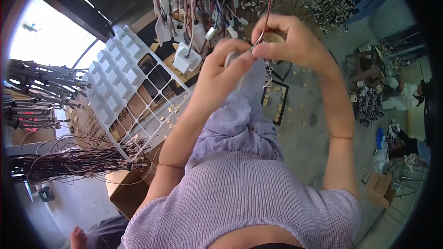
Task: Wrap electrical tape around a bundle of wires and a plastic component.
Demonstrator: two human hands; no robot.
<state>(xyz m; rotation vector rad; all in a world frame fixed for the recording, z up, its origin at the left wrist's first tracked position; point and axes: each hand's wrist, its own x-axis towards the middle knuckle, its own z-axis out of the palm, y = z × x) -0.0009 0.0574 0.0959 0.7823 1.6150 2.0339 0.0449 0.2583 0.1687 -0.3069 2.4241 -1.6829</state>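
At the upper middle, my left hand (217, 70) and my right hand (297, 43) meet with thumbs and fingertips pinched together. Between them they grip a thin red and white wire (269, 5) that runs up past the top edge. A tan, rounded thing (276, 38), perhaps a tape roll, sits partly hidden in the curl of my right hand. Something pale shows inside the left hand's curled fingers, too covered to name. Just beyond the left hand hang several wires with connectors (211, 32), and a white plastic housing (186, 58) dangles beside it.
A white plastic rack (121, 57) with pockets and an open grid stands at left. Cable bundles (39, 90) and dark wires (69, 161) lie along the left side. More wire bundles (333, 7) fill the far right. Cardboard boxes (381, 189) and small yellowish pieces rest on the floor.
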